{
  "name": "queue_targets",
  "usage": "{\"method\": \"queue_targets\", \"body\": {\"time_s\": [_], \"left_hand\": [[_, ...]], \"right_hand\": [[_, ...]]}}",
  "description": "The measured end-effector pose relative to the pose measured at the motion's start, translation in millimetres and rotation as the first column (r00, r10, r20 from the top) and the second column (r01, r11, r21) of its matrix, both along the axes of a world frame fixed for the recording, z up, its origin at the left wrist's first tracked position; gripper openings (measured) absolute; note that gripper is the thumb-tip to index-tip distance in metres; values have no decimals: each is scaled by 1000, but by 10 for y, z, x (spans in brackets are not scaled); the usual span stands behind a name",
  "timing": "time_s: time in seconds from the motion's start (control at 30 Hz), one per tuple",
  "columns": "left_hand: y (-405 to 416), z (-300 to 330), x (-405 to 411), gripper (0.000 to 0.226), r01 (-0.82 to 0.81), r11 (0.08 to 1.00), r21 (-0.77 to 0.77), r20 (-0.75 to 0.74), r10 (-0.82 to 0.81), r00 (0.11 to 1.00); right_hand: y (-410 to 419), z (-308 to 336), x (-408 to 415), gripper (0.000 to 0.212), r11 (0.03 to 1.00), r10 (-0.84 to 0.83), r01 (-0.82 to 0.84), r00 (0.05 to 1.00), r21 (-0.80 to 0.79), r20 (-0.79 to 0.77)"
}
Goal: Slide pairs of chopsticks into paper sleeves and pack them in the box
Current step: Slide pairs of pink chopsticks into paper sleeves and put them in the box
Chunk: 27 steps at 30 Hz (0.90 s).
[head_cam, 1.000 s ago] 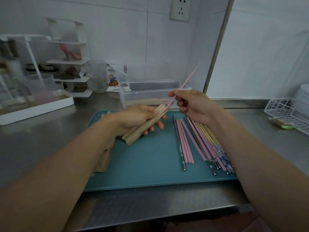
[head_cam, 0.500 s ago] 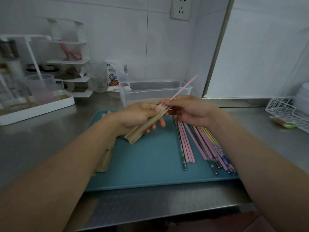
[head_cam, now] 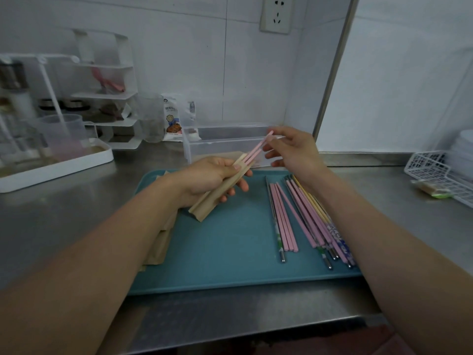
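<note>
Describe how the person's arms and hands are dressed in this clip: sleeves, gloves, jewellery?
Both forearms are bare as far as the view shows. The left hand and right hand wear no gloves, and no rings, watch or bracelets show.

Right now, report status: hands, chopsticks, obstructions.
Left hand grips paper sleeve. Right hand pinches pink chopsticks, partly sleeved. Nothing blocking the box.

left hand (head_cam: 207,179) gripping paper sleeve (head_cam: 220,190) (tilted), pink chopsticks (head_cam: 253,152) half in

Brown paper sleeve (head_cam: 222,188) matt; teal plastic tray (head_cam: 230,252) smooth; steel counter (head_cam: 64,213) brushed.
</note>
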State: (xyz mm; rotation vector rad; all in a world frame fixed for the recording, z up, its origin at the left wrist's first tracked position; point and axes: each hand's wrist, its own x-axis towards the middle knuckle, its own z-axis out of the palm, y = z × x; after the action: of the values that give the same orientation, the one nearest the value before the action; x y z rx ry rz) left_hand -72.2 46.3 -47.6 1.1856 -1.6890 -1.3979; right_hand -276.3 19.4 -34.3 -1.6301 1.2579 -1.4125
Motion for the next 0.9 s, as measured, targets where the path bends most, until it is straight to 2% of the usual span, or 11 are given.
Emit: {"method": "queue_targets", "body": {"time_s": [0.07,0.2,0.5,0.6,0.73,0.8,0.9], "left_hand": [[-3,9,1,29,-18,1000,0,-18,18,1000],[0,5,-5,28,-36,999,3,-34,36,999],[-25,0,3,27,-38,999,4,-22,39,999],[-46,-1,24,27,-15,1000,-4,-18,15,1000],[-26,22,12,27,-35,999,3,-75,35,997],[-38,37,20,34,-100,995,-14,-93,99,991],[-83,70,94,42,-358,933,-23,-178,349,920]], "right_hand": [[21,-5,23,19,1000,8,-8,997,0,-73],[53,-8,63,23,1000,25,-23,992,15,-124],[105,-11,81,23,987,160,-152,972,61,-172],[78,-17,56,21,976,206,-199,975,86,-80],[66,3,14,24,942,259,-280,957,186,128],[65,25,-53,19,933,242,-292,942,212,233],[60,64,-115,14,946,148,-238,921,221,359]]}}
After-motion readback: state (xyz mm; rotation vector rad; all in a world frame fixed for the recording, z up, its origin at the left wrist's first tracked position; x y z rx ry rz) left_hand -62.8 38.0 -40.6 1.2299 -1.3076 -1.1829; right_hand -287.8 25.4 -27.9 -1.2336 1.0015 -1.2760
